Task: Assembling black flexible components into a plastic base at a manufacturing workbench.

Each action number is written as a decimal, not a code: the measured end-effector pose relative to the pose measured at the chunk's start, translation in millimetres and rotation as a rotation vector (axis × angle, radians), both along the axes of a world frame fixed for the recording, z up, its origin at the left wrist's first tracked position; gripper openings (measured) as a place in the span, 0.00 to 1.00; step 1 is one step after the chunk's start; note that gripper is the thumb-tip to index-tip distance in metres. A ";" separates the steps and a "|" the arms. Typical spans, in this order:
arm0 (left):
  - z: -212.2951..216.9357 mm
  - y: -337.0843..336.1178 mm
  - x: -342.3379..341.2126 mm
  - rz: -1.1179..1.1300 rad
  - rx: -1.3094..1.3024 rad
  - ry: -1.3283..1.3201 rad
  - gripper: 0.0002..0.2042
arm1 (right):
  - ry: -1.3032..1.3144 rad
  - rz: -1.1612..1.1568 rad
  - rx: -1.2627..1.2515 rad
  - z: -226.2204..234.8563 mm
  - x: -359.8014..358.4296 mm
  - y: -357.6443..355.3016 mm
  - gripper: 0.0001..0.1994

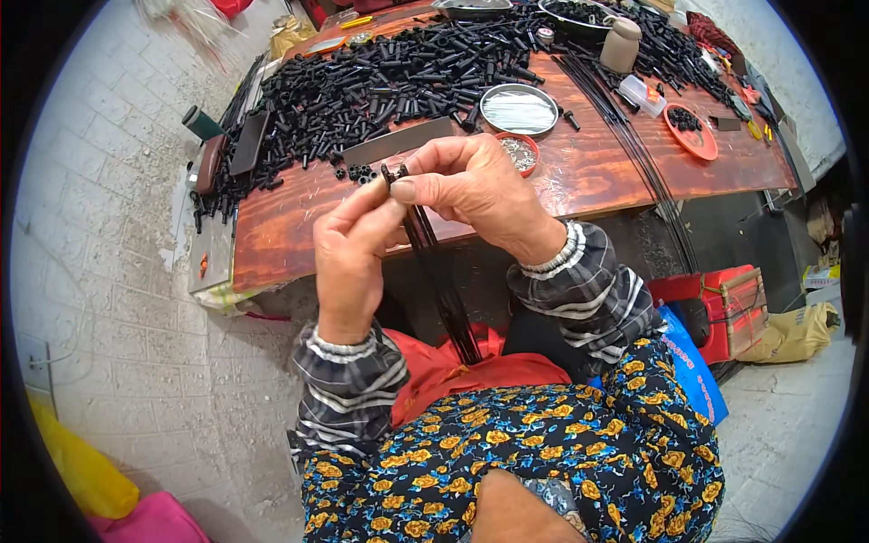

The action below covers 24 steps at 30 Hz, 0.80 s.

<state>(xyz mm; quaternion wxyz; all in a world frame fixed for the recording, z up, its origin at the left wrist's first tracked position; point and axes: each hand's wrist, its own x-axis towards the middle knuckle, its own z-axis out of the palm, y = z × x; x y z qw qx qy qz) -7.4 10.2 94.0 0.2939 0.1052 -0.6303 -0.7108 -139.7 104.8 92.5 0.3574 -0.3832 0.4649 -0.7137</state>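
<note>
Between left hand (351, 244) and right hand (489, 192), black rods (441, 282) are pinched.

Reddish-brown wooden table (290, 217) beneath heaped black pieces (407, 81), long black strands (636, 149), metal dish (529, 134), orange-red plate (699, 149).

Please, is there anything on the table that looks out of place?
Yes, slightly: one black part lies alone, right of the round dish of white strips, apart from the large heap of black pieces.

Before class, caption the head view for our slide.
Left hand and right hand pinch small black pieces, thin black rods below, at a wooden table heaped with black tubular fittings.
</note>
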 end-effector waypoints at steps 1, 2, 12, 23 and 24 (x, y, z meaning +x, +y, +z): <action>6.7 0.7 0.8 -0.046 0.214 0.056 0.15 | -0.005 0.002 0.002 -0.4 0.8 -1.1 0.09; 9.9 -5.6 -0.9 -0.091 0.346 0.068 0.15 | -0.070 0.066 -0.007 0.0 1.7 -3.4 0.08; -1.0 -6.5 -11.0 0.207 0.145 0.184 0.08 | 0.378 -0.343 -0.173 -14.7 25.6 -19.7 0.06; -2.0 -13.5 -2.6 0.131 0.255 0.147 0.09 | -0.009 -0.144 -0.150 -9.1 25.7 -22.0 0.08; -2.7 -13.6 -1.3 0.133 0.256 0.149 0.09 | -0.011 -0.135 -0.157 -8.3 26.4 -21.9 0.09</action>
